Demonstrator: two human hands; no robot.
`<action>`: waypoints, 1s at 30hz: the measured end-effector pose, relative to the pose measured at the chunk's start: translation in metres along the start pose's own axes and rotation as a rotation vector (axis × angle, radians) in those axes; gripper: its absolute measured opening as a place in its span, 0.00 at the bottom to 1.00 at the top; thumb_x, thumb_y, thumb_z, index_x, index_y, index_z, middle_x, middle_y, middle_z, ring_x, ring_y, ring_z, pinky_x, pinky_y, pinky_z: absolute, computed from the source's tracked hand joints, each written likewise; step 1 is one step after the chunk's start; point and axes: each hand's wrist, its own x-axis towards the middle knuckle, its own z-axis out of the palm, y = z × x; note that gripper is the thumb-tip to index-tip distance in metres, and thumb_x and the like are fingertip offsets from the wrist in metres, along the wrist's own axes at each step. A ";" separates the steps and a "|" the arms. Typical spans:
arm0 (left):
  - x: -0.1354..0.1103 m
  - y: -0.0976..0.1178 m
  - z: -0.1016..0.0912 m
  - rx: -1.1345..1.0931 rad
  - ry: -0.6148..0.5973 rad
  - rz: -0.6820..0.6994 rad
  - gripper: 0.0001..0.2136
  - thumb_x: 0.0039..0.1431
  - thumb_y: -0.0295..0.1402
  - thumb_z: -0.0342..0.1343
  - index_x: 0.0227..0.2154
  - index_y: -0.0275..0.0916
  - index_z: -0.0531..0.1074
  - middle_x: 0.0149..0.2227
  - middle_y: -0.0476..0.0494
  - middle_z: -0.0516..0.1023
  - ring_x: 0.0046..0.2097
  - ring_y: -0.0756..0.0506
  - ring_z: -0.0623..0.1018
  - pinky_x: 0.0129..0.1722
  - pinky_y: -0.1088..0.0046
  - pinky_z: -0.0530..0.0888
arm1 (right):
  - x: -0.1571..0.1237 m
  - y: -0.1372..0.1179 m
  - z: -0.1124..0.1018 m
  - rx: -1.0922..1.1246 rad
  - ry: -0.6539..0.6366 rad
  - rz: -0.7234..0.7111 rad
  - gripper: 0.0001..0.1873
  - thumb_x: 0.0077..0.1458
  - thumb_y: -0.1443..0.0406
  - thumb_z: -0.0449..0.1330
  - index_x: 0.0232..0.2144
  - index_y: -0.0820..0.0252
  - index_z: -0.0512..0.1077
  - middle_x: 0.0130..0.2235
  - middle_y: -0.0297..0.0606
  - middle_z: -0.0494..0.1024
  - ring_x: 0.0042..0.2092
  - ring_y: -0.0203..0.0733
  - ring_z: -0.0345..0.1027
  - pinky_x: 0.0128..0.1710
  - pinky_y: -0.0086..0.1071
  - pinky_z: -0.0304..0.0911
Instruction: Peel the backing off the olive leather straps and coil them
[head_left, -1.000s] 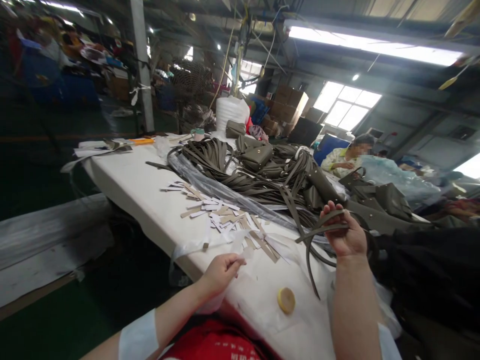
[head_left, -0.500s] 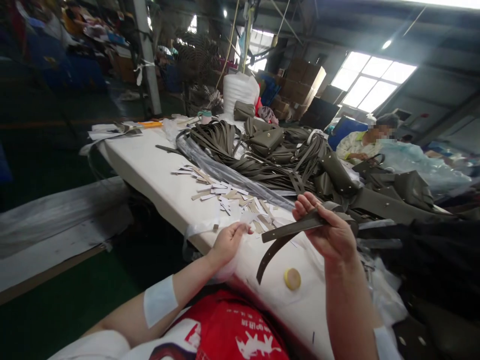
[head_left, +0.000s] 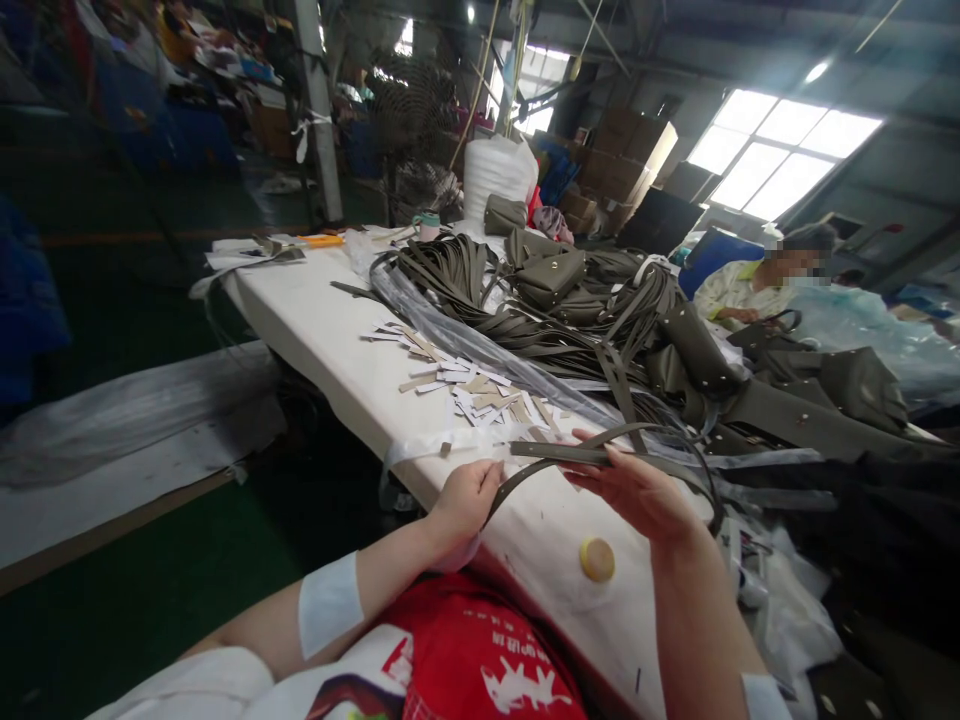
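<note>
A dark olive strap (head_left: 559,452) with small holes or studs lies across the fingers of my right hand (head_left: 641,495). Its two ends point left, and the rest loops back behind that hand. My thumb presses the strap against the fingers. My left hand (head_left: 465,505) is closed in a pinch at the table edge. The lower strap end curves down beside its fingertips; whether they grip it or something small, I cannot tell. A clear plastic strip (head_left: 412,452) with a small square piece (head_left: 445,450) lies just beyond my left hand.
Paper strips (head_left: 480,395) are scattered on the white table (head_left: 300,310). Behind them lies a heap of olive straps (head_left: 517,335) and bags (head_left: 551,278). A yellow-rimmed tape roll (head_left: 597,560) sits nearer me. A co-worker (head_left: 750,290) sits at the far right.
My right hand has turned and lowered, bringing the strap flatter and down to my left hand. The lower strap end now reaches the left fingertips. The view has shifted slightly left.
</note>
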 end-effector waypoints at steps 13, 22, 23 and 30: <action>0.003 0.014 -0.016 0.149 0.073 0.208 0.18 0.67 0.40 0.41 0.29 0.39 0.71 0.26 0.46 0.75 0.30 0.47 0.74 0.31 0.72 0.65 | -0.003 0.066 0.051 -0.177 -0.034 0.077 0.23 0.56 0.56 0.60 0.51 0.60 0.70 0.18 0.24 0.67 0.16 0.30 0.54 0.24 0.31 0.65; 0.000 0.016 -0.034 -0.036 -0.136 0.282 0.18 0.67 0.42 0.45 0.35 0.38 0.77 0.35 0.43 0.80 0.38 0.46 0.77 0.41 0.72 0.71 | 0.008 0.073 0.053 -0.389 0.290 -0.250 0.18 0.57 0.52 0.60 0.31 0.62 0.75 0.14 0.26 0.59 0.18 0.30 0.50 0.17 0.25 0.48; 0.002 0.014 -0.037 -0.079 -0.148 0.272 0.18 0.67 0.43 0.46 0.37 0.37 0.78 0.38 0.42 0.80 0.41 0.45 0.78 0.43 0.71 0.71 | 0.006 0.067 0.048 -0.333 0.329 -0.285 0.17 0.57 0.53 0.60 0.32 0.62 0.75 0.14 0.25 0.58 0.18 0.29 0.49 0.17 0.24 0.47; 0.003 0.009 -0.043 -0.366 -0.225 0.122 0.18 0.63 0.44 0.52 0.38 0.35 0.80 0.44 0.39 0.81 0.47 0.41 0.79 0.51 0.65 0.72 | -0.017 0.031 0.043 0.044 0.333 -0.455 0.10 0.47 0.62 0.69 0.27 0.60 0.72 0.14 0.20 0.53 0.16 0.22 0.38 0.16 0.20 0.45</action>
